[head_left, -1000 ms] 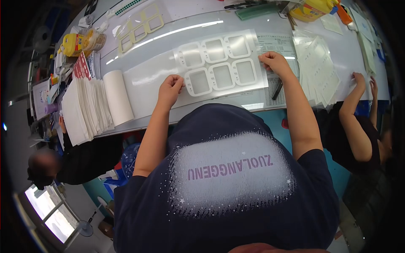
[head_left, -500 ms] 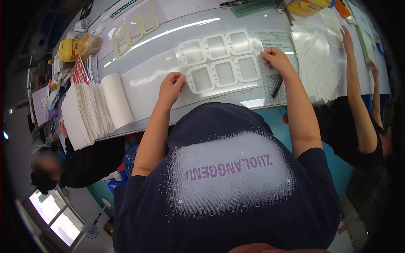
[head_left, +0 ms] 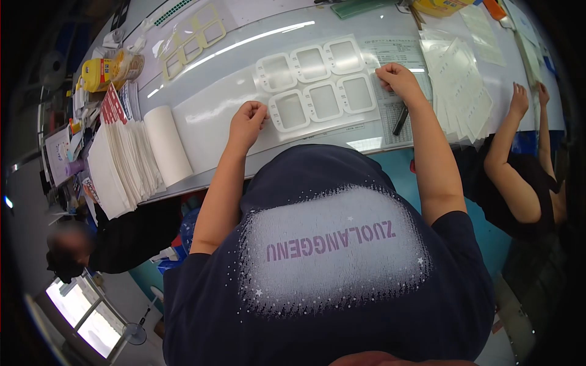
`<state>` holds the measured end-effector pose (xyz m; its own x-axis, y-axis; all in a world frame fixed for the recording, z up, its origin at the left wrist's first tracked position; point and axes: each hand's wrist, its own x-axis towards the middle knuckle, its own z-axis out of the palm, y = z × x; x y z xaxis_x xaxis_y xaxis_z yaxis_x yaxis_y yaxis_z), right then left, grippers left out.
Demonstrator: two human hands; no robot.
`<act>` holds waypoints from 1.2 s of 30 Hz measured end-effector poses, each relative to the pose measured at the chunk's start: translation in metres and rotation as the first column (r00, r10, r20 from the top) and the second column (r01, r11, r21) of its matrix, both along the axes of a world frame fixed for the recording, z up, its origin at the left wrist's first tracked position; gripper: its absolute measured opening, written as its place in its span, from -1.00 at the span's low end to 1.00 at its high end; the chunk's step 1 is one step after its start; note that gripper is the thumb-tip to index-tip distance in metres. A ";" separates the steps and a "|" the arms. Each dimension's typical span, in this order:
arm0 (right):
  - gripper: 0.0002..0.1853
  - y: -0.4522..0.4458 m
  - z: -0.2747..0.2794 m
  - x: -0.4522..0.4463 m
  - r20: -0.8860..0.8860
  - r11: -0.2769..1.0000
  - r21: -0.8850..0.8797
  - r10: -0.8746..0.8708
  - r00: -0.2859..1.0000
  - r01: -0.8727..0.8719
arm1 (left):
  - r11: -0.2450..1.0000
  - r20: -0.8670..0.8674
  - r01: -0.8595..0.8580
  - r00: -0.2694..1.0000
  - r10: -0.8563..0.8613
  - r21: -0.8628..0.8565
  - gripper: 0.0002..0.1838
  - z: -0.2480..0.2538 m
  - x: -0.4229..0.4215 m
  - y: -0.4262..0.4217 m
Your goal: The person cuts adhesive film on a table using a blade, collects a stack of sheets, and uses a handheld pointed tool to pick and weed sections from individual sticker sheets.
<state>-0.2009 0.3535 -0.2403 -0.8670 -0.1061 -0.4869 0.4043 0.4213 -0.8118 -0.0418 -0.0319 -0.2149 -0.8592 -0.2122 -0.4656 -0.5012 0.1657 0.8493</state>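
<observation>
A clear plastic sheet [head_left: 308,86] with several white rounded frames in two rows lies before me on the glossy table. My left hand [head_left: 249,125] is closed at its near left edge, thumb and fingertips pinched together. On the opposite side, my right hand [head_left: 398,82] pinches the right edge of the sheet. Just below my right wrist, a black marker [head_left: 400,121] rests on a printed paper form [head_left: 403,58]. The exact grip of the fingertips on the thin film is hard to see.
To the left stand a white roll [head_left: 168,146] and a stack of white sheets [head_left: 125,158]. Yellow-edged frames [head_left: 213,32] lie at the far left. Printed clear sheets [head_left: 455,85] are piled at right, near a co-worker's hands [head_left: 519,100]. Another person sits at left.
The co-worker's nearer arm at right has come down from a raised reach towards the table edge. My two hands and the sheet stay almost where they were.
</observation>
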 end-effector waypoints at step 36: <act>-0.48 0.002 0.039 0.062 -0.553 0.804 0.523 0.069 0.830 0.281 | 0.450 -0.137 0.284 0.702 -0.699 -0.847 -0.56 0.001 -0.038 0.018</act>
